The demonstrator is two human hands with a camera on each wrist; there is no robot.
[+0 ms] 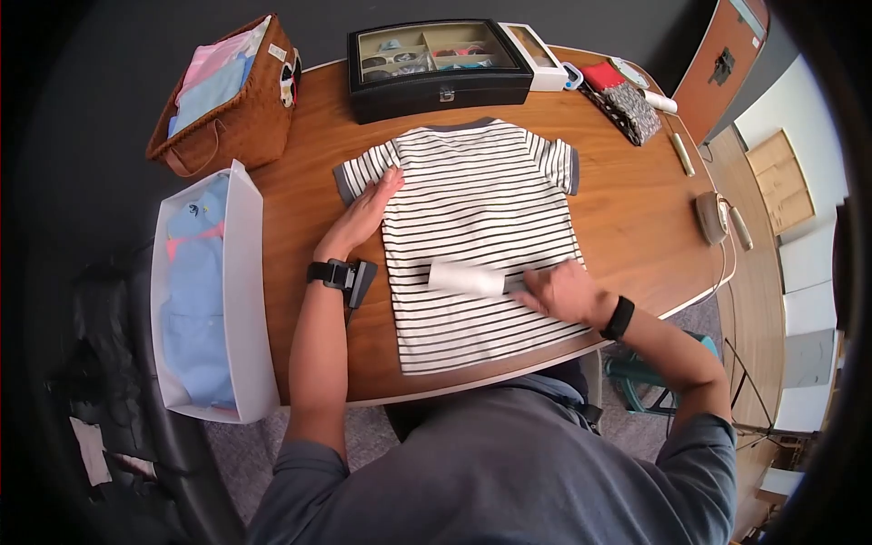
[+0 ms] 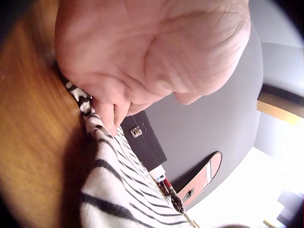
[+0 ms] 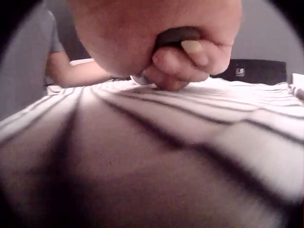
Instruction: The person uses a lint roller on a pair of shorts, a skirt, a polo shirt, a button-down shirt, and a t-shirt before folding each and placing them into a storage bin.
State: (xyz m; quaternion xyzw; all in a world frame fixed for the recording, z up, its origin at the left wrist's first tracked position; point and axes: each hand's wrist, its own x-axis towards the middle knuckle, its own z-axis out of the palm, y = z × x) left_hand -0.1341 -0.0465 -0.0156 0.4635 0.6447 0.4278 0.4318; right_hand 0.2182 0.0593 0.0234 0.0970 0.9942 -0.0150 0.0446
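A white T-shirt with dark stripes and grey trim lies spread flat on the wooden table. My right hand grips the dark handle of a lint roller, whose white roll lies across the lower half of the shirt and looks blurred. In the right wrist view, the fingers curl round that handle, close over the striped cloth. My left hand rests with straight fingers on the shirt's left edge, just below the sleeve. From the left wrist, its palm shows above the cloth's edge.
Behind the shirt stands a black display case beside a white box. A brown basket and a white bin of folded clothes flank the left. Folded patterned cloth and a corded iron are at right.
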